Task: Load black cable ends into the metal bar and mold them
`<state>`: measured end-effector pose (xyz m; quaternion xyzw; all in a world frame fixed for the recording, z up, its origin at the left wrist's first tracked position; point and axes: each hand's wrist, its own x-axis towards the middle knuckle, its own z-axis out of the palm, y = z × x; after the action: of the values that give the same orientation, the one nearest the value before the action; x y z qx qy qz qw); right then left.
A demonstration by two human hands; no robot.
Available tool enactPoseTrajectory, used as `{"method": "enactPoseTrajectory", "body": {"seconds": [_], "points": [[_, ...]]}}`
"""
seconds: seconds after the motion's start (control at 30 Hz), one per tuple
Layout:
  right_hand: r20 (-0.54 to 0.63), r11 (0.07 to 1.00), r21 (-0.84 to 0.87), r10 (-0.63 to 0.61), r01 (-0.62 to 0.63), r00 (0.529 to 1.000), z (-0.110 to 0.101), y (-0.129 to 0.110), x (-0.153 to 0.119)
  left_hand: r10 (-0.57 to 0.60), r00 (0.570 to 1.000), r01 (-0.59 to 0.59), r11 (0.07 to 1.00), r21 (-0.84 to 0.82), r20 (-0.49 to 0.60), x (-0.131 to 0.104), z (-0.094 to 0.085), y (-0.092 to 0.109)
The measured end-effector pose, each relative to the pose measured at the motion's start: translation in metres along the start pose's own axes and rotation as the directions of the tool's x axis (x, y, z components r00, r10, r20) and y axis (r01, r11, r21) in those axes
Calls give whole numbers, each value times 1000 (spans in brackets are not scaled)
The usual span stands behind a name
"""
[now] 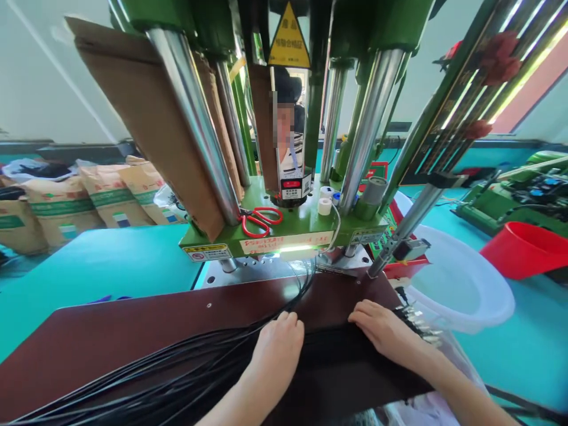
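A thick bundle of black cables (177, 370) lies across the brown board (133, 310). My left hand (278, 343) is closed over the cables near the middle, its fingers curled and the thumb hidden. Several strands run from beside that hand up under the green press (293, 222). My right hand (381, 325) rests on the right part of the bundle, fingers bent a little and slightly apart, with nothing visible in them. Metal-tipped cable ends (421, 325) stick out just beyond its wrist, at the board's right edge.
Red-handled scissors (261, 222) lie on the press base between steel columns. A white basin (461, 284) and a red bucket (528, 251) stand at right. Brown sacks (66, 204) line the left. Another person (290, 148) is behind the press.
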<state>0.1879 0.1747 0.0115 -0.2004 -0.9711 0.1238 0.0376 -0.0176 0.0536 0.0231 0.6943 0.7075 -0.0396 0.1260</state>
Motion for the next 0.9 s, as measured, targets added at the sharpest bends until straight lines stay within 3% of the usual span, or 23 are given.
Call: {"method": "enactPoseTrajectory", "body": {"seconds": [0.23, 0.33, 0.43, 0.5, 0.57, 0.67, 0.83, 0.9], "points": [[-85, 993, 1, 121, -121, 989, 9, -9, -4, 101, 985, -107, 994, -36, -143, -6, 19, 6], [-118, 986, 18, 168, -167, 979, 9, -9, -6, 113, 990, -122, 986, -114, -81, 5, 15, 10], [-149, 980, 50, 199, -193, 969, 9, -12, -11, 204, 979, -192, 947, -257, 20, 16, 4, 4], [-193, 978, 94, 202, -187, 960, 9, -15, -15, 249, 968, -226, 920, -320, 32, 19, -1, 1], [-297, 971, 165, 218, -175, 930, 11, -21, -21, 250, 968, -240, 926, -292, -4, 19, -2, 1], [-460, 940, 310, 278, -140, 843, 17, -35, -32, 220, 972, -232, 956, -181, -85, 16, 4, 5], [-483, 826, 564, 323, 7, 814, 31, -67, -45, 256, 940, -299, 936, -184, -225, 11, 15, 1], [-404, 644, 763, 408, 56, 818, 38, -78, -42, 257, 910, -336, 917, -216, -326, 7, 17, -6]]}}
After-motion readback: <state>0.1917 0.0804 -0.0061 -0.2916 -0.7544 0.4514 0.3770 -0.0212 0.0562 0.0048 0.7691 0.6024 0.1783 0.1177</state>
